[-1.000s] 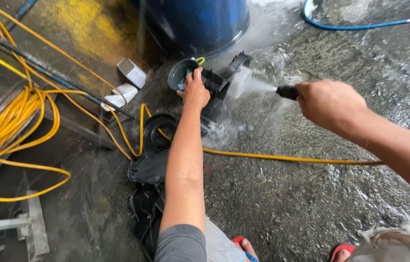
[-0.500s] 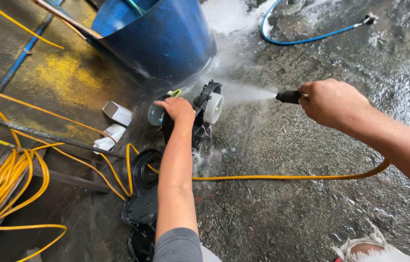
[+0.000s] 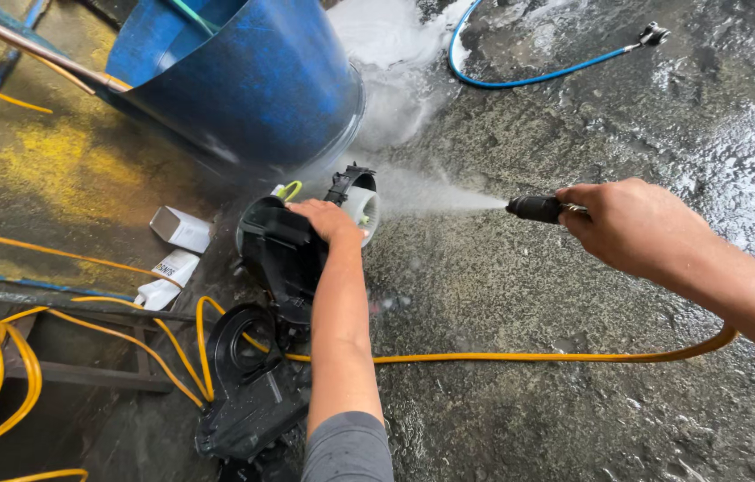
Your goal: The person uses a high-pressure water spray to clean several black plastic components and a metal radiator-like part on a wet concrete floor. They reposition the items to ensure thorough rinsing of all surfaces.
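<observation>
Spray is flying across the wet concrete floor (image 3: 520, 411) right now. The right hand (image 3: 636, 223) is wrapped tight around a black spray nozzle (image 3: 536, 209), grip clamped on it, and a white jet shoots from its tip straight at the black plastic blower housing (image 3: 284, 254). The left hand (image 3: 328, 220) sits on top of that housing, fingers curled over its upper edge, holding it; the round white fan end (image 3: 361, 203) faces the jet. The housing stands just in front of the big blue barrel (image 3: 244, 80), nearly touching its lower wall, and foamy water pools on the floor beside the barrel's base. What's inside the barrel I can't tell; only a thin green line shows at its mouth. A yellow hose (image 3: 529, 357) trails from under the right arm, passing below the housing. On the near side of the housing lies another black plastic part (image 3: 248, 384). Left of the housing, two white bottles (image 3: 177, 250) lie on their sides. Beyond the barrel, a blue hose (image 3: 538, 76) curls over the floor.
</observation>
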